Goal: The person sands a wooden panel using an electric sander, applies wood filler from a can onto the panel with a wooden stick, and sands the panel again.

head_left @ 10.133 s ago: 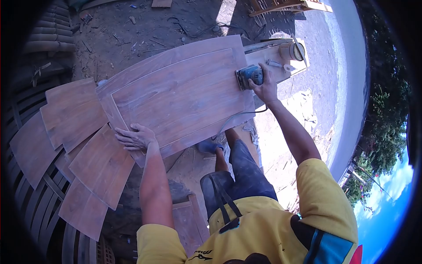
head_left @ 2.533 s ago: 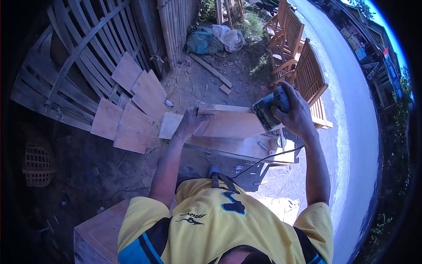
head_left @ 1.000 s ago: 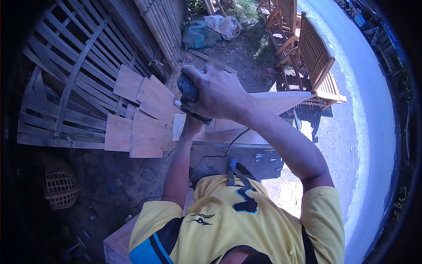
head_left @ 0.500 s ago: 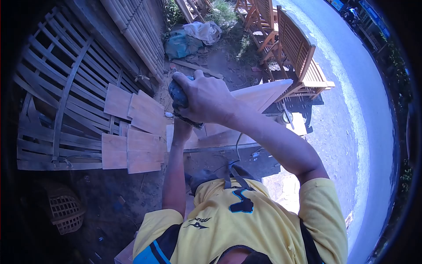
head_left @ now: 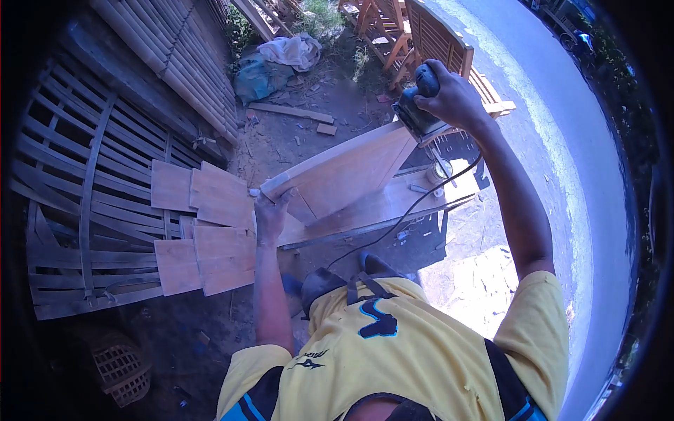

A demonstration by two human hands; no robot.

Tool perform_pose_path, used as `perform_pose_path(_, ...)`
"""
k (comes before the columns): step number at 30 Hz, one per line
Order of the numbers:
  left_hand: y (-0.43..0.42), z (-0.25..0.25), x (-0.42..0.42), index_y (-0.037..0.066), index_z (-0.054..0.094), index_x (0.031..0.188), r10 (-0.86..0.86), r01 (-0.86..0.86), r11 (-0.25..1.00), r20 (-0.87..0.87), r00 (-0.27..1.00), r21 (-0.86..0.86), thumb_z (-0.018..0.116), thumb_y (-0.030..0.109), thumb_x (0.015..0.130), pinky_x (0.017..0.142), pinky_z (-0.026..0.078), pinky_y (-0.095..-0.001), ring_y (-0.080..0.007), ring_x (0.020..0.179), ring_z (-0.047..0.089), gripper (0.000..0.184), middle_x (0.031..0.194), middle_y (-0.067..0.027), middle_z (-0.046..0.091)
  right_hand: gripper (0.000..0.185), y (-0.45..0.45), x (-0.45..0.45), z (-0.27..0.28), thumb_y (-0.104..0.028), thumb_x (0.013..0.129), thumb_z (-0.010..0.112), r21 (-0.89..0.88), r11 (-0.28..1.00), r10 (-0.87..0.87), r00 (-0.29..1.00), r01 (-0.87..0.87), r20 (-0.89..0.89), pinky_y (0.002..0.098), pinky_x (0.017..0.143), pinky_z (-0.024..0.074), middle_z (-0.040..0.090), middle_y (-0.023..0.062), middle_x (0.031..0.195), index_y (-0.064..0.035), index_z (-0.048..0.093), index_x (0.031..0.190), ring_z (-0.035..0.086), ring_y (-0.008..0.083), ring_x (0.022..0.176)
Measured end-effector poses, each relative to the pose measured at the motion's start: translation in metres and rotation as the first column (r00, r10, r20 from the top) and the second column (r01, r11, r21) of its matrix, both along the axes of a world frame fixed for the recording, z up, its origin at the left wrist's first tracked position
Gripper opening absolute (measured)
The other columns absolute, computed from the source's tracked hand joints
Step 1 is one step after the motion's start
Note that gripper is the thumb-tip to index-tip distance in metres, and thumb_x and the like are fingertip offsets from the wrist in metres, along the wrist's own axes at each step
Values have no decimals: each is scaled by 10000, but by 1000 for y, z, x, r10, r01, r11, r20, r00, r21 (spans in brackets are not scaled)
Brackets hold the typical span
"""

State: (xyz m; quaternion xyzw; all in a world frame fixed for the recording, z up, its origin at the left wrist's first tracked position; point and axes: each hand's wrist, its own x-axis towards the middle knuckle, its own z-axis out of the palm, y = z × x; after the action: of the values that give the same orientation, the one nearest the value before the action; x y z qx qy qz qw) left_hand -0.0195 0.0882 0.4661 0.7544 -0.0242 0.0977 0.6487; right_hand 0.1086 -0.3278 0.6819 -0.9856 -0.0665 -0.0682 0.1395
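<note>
A wooden panel [head_left: 344,172] stands on its long edge on a wooden bench [head_left: 351,224]. At the panel's near left end, my left hand [head_left: 271,214] grips its edge, fingers partly hidden behind the wood. My right hand [head_left: 453,98] is closed around a blue-black power sander [head_left: 420,105], held at the panel's upper right corner. The sander's cord [head_left: 400,223] hangs from it and runs down across the bench toward my legs. A can [head_left: 440,170] sits on the bench's right end, with a small tube [head_left: 421,189] beside it.
Thin wooden boards [head_left: 225,259] lean in a fan on a slatted bamboo frame [head_left: 88,203] at left. Wooden chairs [head_left: 439,35] stand by the road [head_left: 554,161]. Beyond the bench lie sacks [head_left: 263,77] and a plank [head_left: 291,111]. A woven basket [head_left: 123,372] is at lower left.
My right hand has carried the sander from beside my left hand to the panel's far right end. My left hand still holds the panel's left end. The view has shifted a little.
</note>
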Motion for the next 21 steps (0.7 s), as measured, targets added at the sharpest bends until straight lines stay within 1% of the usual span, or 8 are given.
perform_pose_path(4,3,5,2,-4,773,1142,-18,18,1000,-13,1000,14,859,160,944,901,539,-302,-125,983,701,271,1063,-44,777,809,38,-29,12,-457,855,819,23,1000,-11,1000,11,9,532,913,594,698,249,1126,-151,486,1525,740,441,1015)
perform_pose_path(8,15,-13,7,-24,751,1193,-13,14,1000,-66,998,9,842,120,954,928,544,-309,-129,996,703,293,1107,-63,779,794,122,-71,26,-373,835,810,101,959,272,960,-265,-65,539,799,618,652,311,1140,-140,491,1524,742,473,918)
perform_pose_path(10,11,-7,1,-28,744,1208,-29,29,1000,-64,998,9,835,111,959,935,544,-309,-129,1007,703,299,1123,-68,780,862,143,-83,17,-435,849,826,136,907,406,913,-399,-29,556,820,619,638,289,1152,-167,448,1576,739,475,911)
perform_pose_path(12,11,-4,-1,-31,737,1223,-11,12,1000,-70,997,4,828,103,963,941,544,-308,-129,1018,703,306,1139,-72,781,790,137,-87,14,-354,828,807,155,899,414,910,-410,6,548,785,614,651,305,1121,-145,499,1525,739,482,902)
perform_pose_path(14,12,-6,-5,-25,734,1237,-29,32,999,-81,996,37,826,99,966,940,543,-304,-128,1033,702,312,1156,-77,783,800,109,-77,26,-391,833,810,105,951,299,953,-292,-57,540,792,616,661,304,1110,-142,495,1525,741,472,928)
perform_pose_path(15,13,-7,-7,-25,734,1237,-21,24,999,-84,996,35,826,99,966,940,543,-304,-128,1033,702,312,1156,-77,783,840,90,-68,30,-457,866,821,78,980,192,973,-183,-125,532,874,597,652,252,1148,-186,458,1573,730,445,1012)
perform_pose_path(17,11,-8,-2,-18,735,1212,-45,41,989,24,999,140,834,109,964,931,539,-298,-121,1026,697,296,1132,-65,776,821,39,-41,22,-464,862,837,43,997,67,996,-65,-58,534,909,585,686,213,1155,-182,478,1544,725,422,1048)
perform_pose_path(21,3,-1,-7,-28,780,1173,-5,4,1000,-32,999,-21,795,84,984,979,529,-320,-132,1043,704,221,1123,-55,784,790,-34,2,7,-492,857,833,9,993,-114,993,114,9,513,924,607,755,208,1130,-159,520,1501,761,396,1027)
